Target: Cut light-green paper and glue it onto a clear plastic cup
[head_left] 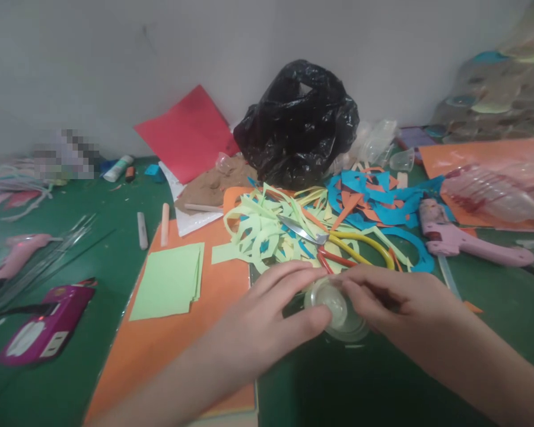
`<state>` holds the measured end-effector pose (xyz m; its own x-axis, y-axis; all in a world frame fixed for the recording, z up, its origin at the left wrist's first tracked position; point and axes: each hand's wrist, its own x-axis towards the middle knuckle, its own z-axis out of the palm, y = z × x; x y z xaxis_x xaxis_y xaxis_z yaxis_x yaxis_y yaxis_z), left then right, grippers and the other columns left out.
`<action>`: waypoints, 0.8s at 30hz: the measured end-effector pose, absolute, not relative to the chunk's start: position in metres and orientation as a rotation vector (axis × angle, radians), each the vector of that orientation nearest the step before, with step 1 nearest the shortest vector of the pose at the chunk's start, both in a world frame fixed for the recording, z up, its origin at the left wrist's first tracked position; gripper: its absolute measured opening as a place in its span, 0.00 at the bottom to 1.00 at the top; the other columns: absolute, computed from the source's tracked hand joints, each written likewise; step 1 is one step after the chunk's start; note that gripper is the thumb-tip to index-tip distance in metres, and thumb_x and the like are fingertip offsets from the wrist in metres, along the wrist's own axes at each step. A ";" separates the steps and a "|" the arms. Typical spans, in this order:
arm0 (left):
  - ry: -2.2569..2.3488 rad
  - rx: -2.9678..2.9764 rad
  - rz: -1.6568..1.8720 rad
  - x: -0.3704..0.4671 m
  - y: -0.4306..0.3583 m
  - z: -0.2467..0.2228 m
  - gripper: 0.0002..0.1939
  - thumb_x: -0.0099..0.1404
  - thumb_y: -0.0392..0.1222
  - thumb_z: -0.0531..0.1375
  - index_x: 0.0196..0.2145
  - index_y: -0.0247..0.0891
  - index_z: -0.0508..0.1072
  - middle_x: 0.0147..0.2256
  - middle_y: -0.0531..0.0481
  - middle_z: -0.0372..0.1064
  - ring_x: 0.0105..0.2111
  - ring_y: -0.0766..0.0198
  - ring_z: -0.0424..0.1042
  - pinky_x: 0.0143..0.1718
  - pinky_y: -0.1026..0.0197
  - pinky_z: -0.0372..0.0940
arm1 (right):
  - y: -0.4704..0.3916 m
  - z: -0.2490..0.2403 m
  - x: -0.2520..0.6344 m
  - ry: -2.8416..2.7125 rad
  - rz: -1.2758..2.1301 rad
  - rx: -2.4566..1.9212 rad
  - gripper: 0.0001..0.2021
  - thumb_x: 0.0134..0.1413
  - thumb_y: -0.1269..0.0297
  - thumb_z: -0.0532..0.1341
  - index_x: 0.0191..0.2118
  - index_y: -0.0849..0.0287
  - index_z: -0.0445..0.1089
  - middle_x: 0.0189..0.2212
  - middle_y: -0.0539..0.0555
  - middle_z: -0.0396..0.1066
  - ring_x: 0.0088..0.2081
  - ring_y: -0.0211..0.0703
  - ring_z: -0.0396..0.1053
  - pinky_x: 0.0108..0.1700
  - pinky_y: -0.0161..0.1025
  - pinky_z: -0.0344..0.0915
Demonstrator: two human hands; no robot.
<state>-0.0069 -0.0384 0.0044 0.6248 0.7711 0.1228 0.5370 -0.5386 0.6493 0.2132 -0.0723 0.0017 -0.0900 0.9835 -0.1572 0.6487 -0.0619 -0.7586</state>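
A see-through plastic cup [355,325] is between my hands at the front of the table, its round outline facing up towards me. My left hand [267,314] curls around its left side, thumb at the near part and fingers along the far rim. On the opposite side my right hand [394,296] grips the rim with bent fingers, some of them hidden. Just beyond the hands lie scissors [358,242] with yellow and red handles, blades resting on pale green paper scraps [253,231].
Left of the scraps, green paper squares [167,281] lie on orange sheets [204,332]. A pink glue gun [476,240] lies right, another glue gun [20,255] left near a purple power strip [48,323]. A black plastic bag [298,124] stands behind, with stacked plastic cups [502,89] at far right.
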 end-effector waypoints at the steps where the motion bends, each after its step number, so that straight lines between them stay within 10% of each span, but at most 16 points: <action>1: 1.028 2.280 0.535 -0.007 -0.038 0.004 0.18 0.71 0.51 0.57 0.57 0.54 0.70 0.54 0.52 0.72 0.52 0.63 0.74 0.45 0.65 0.74 | -0.072 0.001 0.213 -1.776 0.986 -1.739 0.15 0.61 0.56 0.54 0.30 0.56 0.74 0.22 0.49 0.69 0.22 0.36 0.62 0.21 0.31 0.57; 24: 0.631 2.799 0.705 -0.010 -0.031 -0.007 0.08 0.71 0.33 0.57 0.46 0.40 0.70 0.57 0.43 0.70 0.59 0.56 0.64 0.57 0.53 0.67 | -0.073 -0.006 0.209 -1.785 0.922 -1.779 0.15 0.62 0.57 0.53 0.31 0.55 0.73 0.17 0.46 0.63 0.19 0.35 0.59 0.21 0.32 0.54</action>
<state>-0.0097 -0.0310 -0.0070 0.7967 0.4456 0.4083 0.3570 -0.8921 0.2770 0.2093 -0.0730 -0.0060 -0.0629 0.9884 -0.1380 0.6847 -0.0578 -0.7265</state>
